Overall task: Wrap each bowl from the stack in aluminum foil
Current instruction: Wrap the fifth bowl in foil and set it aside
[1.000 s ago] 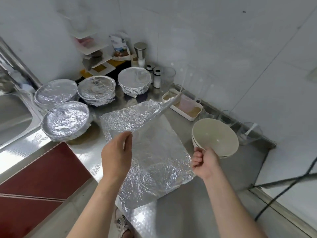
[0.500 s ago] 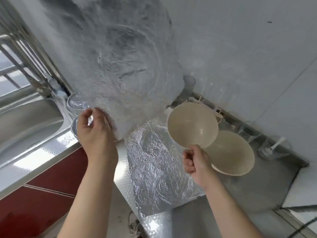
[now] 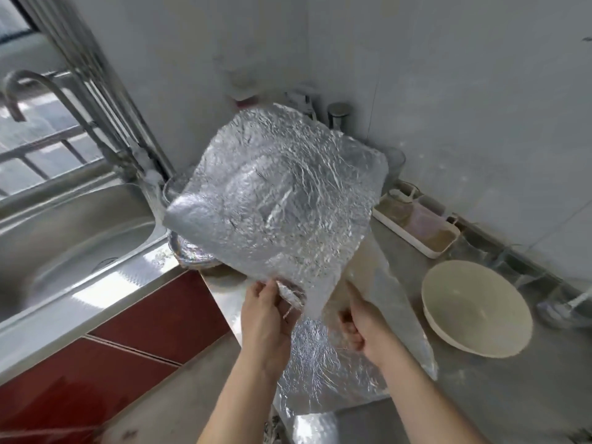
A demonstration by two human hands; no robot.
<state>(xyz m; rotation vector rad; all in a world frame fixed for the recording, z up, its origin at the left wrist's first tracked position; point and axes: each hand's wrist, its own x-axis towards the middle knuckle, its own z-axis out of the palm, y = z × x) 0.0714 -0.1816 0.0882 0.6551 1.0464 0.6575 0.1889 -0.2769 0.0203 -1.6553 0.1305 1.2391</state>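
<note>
- Head view: the left hand (image 3: pixel 266 318) pinches the lower corner of a lifted foil (image 3: pixel 282 200) sheet, which stands nearly upright above the far end of the flat foil sheet (image 3: pixel 323 366) lying on the desk (image 3: pixel 496 395).
- The right hand (image 3: pixel 365 328) hovers over that flat sheet's right half with its fingers (image 3: pixel 349 330) curled tight. They seem to grip the rim of a held bowl (image 3: pixel 362 270), which is blurred and mostly hidden behind the lifted foil.
- What matters next is that the held bowl sits just beyond and above the right hand, directly over the flat sheet. Setting it down looks like a short drop, not a reach.
- The flat sheet's long axis runs away from the person, so the bowl should land near its middle, leaving foil on every side to fold up.
- The right hand is the nearer one for this — the left is busy with the raised foil.
- The lifted foil hangs between the camera and the bowl, so it may screen the landing spot or brush the rim.
- To the flat sheet's right, well apart, a remaining bowl (image 3: pixel 474 312) rests open side up — I cannot tell whether others are nested under it.
- Beyond the flat sheet's far right corner is a tray (image 3: pixel 416 229).
- Off its far left corner a wrapped bowl (image 3: pixel 192 254) peeks out below the lifted foil, with the sink (image 3: pixel 64 238) further left.
</note>
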